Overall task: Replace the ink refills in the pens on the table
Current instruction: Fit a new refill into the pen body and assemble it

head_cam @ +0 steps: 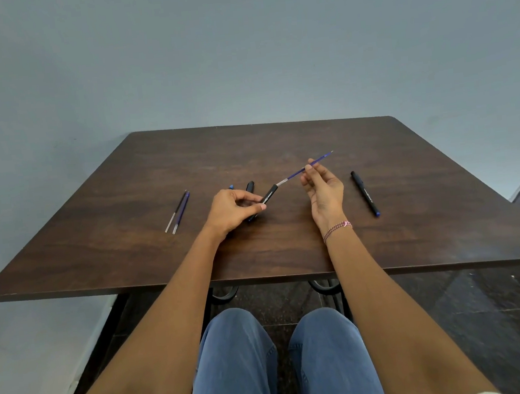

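Observation:
My left hand [233, 210] grips a black pen barrel [269, 194] above the dark wooden table [127, 216]. A blue ink refill [294, 173] sticks out of the barrel's open end and slants up to the right. My right hand [323, 190] pinches that refill between thumb and fingers near its far tip. A second black pen [365, 193] with a blue end lies whole on the table to the right of my right hand. Two loose refills [178, 211] lie side by side at the left.
A black pen cap or section [250, 186] and a small blue piece [231, 187] lie just behind my left hand. The table's front edge runs above my knees. A plain grey wall stands behind the table.

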Motion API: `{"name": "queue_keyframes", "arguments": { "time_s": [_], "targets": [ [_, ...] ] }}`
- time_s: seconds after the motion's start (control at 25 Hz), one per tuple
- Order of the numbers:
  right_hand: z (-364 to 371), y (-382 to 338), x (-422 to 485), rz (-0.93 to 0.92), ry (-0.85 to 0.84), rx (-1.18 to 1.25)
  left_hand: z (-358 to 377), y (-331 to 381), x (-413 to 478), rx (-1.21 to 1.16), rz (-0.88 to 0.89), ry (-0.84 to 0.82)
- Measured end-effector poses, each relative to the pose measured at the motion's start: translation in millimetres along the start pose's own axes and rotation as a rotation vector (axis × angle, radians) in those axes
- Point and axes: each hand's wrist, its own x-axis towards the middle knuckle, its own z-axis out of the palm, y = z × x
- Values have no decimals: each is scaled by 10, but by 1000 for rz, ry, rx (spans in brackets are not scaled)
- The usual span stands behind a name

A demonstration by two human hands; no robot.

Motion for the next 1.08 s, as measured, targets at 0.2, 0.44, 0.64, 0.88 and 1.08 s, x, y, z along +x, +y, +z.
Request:
{"name": "queue_keyframes", "arguments": {
  "time_s": [0.2, 0.44, 0.64, 0.88, 1.08],
  "targets": [
    [8, 11, 9, 23, -66, -31, -19, 19, -11, -29, 18, -2],
    [-6, 38, 4, 41, -151, -147, -13, 14, -18, -26, 32, -22],
    [44, 125, -63, -58, -308, -553, -20, -12, -8, -32, 45, 3],
    [68, 121, -104, -79, -352, -650, -21, -14, -3, -50, 49, 20],
    [65, 113, -92, -92, -331, -599, -29, -13, -5, -40, 43, 12]
  ]
}}
